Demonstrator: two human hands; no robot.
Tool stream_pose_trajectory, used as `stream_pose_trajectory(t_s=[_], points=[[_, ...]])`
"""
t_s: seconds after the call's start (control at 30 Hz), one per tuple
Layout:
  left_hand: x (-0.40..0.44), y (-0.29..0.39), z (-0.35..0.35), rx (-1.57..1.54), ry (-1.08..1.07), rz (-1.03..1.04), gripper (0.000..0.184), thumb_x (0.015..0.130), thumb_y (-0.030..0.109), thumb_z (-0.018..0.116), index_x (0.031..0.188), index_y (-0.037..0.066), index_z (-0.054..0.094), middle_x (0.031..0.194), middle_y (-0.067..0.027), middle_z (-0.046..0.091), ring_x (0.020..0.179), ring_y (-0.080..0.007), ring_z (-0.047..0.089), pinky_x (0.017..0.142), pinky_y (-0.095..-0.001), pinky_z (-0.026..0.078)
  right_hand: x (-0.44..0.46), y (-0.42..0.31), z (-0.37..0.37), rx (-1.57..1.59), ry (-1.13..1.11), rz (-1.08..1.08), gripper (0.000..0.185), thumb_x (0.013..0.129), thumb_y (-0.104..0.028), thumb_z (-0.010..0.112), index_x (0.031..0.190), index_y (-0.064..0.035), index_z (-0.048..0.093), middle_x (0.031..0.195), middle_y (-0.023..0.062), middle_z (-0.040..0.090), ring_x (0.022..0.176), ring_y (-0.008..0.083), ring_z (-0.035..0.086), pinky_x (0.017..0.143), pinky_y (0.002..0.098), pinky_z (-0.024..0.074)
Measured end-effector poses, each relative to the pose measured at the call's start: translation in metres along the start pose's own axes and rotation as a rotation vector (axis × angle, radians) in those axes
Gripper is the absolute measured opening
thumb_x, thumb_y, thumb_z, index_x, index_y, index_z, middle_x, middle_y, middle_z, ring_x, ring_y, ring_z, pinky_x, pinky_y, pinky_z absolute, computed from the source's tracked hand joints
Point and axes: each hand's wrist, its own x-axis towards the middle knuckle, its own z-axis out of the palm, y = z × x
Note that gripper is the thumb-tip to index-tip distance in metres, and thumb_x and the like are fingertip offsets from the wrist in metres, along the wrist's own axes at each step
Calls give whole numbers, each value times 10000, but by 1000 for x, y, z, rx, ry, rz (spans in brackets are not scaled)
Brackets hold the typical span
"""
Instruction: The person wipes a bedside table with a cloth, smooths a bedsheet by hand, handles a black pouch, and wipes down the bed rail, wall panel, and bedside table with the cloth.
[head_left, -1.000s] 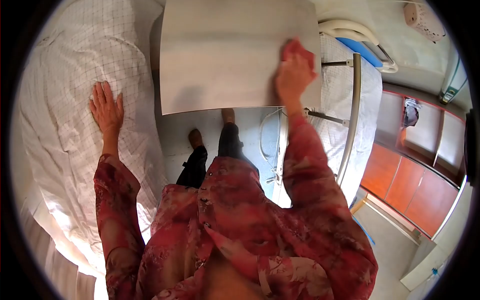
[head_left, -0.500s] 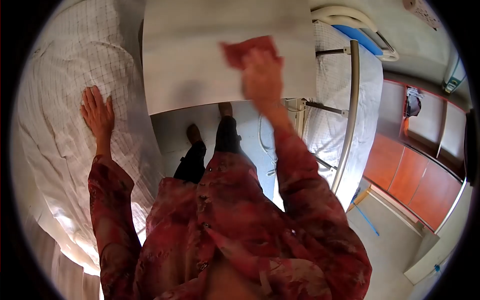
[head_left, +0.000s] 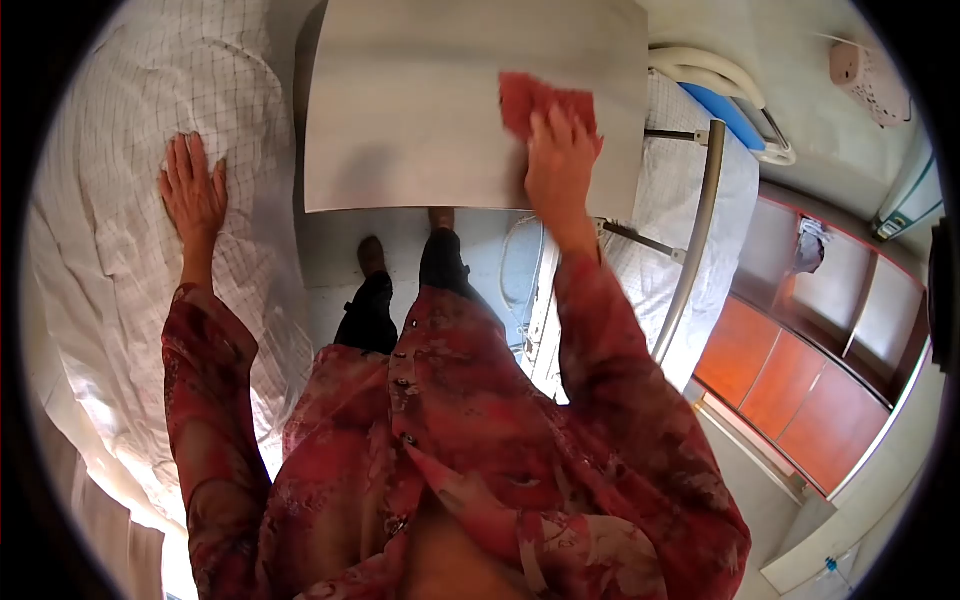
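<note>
Red cloth (head_left: 525, 95) lies on the counter (head_left: 420, 110), right of its middle, beneath the right hand (head_left: 560, 175), whose bent fingers have hold of its near part. Wiping the surface appears to be the step in hand; a next stroke would call for flat contact and even pressure. The left hand (head_left: 196, 195), fingers slightly spread, rests empty on a checked sheet (head_left: 235, 105).

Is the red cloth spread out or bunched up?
Partly spread: the red cloth lies fairly flat on the tabletop beyond the right hand, which hides the rest; whether folded there, I cannot tell.
</note>
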Motion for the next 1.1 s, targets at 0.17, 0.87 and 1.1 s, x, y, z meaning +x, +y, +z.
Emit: stream_pose_trajectory(t_s=[0.17, 0.87, 1.1], points=[[-5, -2, 6, 40, -42, -21, 608, 1062, 443, 455, 1589, 160, 344, 1660, -90, 302, 1530, -290, 268, 1214, -511, 231, -6, 7, -6, 46, -22, 24, 345, 937, -136, 624, 1273, -68, 659, 1392, 145, 560, 1278, 424, 507, 1080, 557, 372], [-2, -1, 6, 78, -60, -51, 610, 1066, 440, 438, 1598, 164, 323, 1665, -80, 291, 1537, -271, 255, 1233, -487, 205, -54, 164, 23, 55, 114, 364, 318, 933, -204, 644, 1220, -85, 713, 1208, 200, 683, 1093, 396, 641, 936, 482, 510], [0, -1, 6, 82, -103, -61, 636, 1048, 385, 497, 1604, 142, 305, 1664, -99, 291, 1531, -296, 262, 1221, -504, 219, -18, 37, -18, 54, -21, -103, 401, 868, -260, 700, 1264, -194, 694, 1417, 79, 576, 1333, 408, 479, 1114, 684, 302]])
